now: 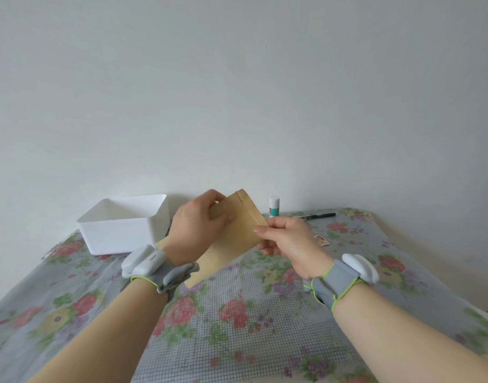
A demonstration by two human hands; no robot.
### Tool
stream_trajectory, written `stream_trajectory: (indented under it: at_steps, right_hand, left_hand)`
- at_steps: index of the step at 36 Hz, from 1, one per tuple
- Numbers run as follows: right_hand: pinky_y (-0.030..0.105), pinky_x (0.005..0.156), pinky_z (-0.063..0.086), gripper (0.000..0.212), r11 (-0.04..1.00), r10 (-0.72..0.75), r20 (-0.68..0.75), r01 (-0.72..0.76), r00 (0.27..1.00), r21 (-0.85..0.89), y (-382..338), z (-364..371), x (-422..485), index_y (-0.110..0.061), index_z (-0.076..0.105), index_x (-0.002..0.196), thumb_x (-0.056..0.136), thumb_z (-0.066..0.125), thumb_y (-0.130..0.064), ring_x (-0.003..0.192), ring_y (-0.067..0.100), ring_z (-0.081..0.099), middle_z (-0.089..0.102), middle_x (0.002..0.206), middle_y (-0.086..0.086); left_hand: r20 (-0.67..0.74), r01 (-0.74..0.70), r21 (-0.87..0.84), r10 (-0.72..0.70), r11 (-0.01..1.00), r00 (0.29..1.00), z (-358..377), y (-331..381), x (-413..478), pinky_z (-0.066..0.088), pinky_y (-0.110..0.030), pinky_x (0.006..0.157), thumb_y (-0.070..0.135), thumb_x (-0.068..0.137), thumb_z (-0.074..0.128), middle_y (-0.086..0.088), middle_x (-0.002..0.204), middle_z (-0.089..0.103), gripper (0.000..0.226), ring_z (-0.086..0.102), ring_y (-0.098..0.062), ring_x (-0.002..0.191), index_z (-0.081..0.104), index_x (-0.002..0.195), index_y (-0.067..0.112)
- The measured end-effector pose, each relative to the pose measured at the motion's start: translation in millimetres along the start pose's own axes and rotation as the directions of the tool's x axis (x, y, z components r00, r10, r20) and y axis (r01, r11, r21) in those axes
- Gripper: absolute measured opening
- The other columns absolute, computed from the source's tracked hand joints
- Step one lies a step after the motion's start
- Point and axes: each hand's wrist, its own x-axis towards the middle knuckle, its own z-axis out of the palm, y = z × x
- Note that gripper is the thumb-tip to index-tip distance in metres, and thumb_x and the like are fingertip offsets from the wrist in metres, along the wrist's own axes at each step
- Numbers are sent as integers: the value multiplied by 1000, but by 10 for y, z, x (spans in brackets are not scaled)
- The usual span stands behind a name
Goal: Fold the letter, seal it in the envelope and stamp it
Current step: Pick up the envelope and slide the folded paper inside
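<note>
Both hands holding the envelope up, mid-job

White plastic box (121,225) sits far left. The left hand (196,228) curls its fingers round the tan paper envelope (237,239), and the right hand (289,244) pinches its side edge. It's held above the floral-cloth counter (237,327), probably to work the flap. Can't tell if the letter's inside. White glue stick (274,207) and small brown stamp (321,240) wait within reach.

Box (118,225) left — glue stick (274,207), pen (317,216) right, behind envelope (234,239)

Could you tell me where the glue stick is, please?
In the head view, the glue stick stands upright at the table's far edge, right of the held envelope, left of the black pen.
</note>
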Motion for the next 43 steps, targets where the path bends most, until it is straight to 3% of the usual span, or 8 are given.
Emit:
stream_trajectory:
  at_steps: [4,8,12,16,22,29,36,43]
  right_hand:
    - [22,44,52,11,996,76,-48,-73,996,55,72,30,22,-1,62,89,82,70,-4,45,14,62,66,71,9]
    - [22,40,50,9,971,239,-31,-239,970,5,212,27,17,-2,56,86,85,65,0,41,13,61,63,70,12]
    - [21,37,48,8,934,309,-71,-316,949,-165,362,-5,23,-3,55,84,89,61,-6,37,12,60,61,64,13]
    - [21,37,43,16,836,292,-113,-311,950,-451,442,-99,58,-3,62,84,88,63,-19,43,16,58,68,64,14]
    - [23,43,44,16,705,377,-102,-357,921,-613,397,-189,114,1,65,81,86,64,-14,47,16,56,70,66,13]
    - [25,65,51,11,588,23,-165,-147,986,-796,341,-363,178,-24,64,70,79,70,-23,54,12,57,68,63,-3]
    - [36,79,55,13,658,-2,-204,-152,979,-737,439,-307,391,-31,61,70,80,66,-25,79,23,67,72,82,-2]
    - [26,79,45,27,632,-152,-277,-122,949,-765,426,-399,648,-21,66,110,85,55,-16,103,22,61,67,111,-2]
  left_hand:
    - [-153,-58,143,80,988,985,66,-64,-12,42,-36,93,27,84,64,3,116,58,38,51,-20,109,58,122,26]
    - [176,-142,310,90,940,980,335,-171,-212,30,-36,106,56,85,28,3,140,45,59,44,-22,126,48,133,28]
    - [513,-166,383,-60,909,856,694,-291,-481,13,-42,117,50,98,22,5,158,15,54,13,-16,146,21,147,28]
    - [598,-117,383,-149,916,788,780,-354,-566,4,-38,118,52,98,17,8,160,7,58,3,-13,147,9,150,29]
    - [616,-129,401,-162,907,771,794,-415,-585,0,-39,120,55,97,15,9,160,0,60,-3,-11,147,3,151,32]
    - [637,-135,404,-172,905,751,773,-394,-531,3,-45,119,55,97,17,8,160,0,58,-2,-13,147,5,150,35]
    - [647,-140,457,-220,879,730,849,-148,-433,20,-61,107,66,89,23,-1,150,19,54,19,-30,139,14,141,52]
    - [710,-148,458,-260,877,655,838,-173,-318,22,-61,106,67,87,28,1,148,17,57,18,-31,138,11,140,55]
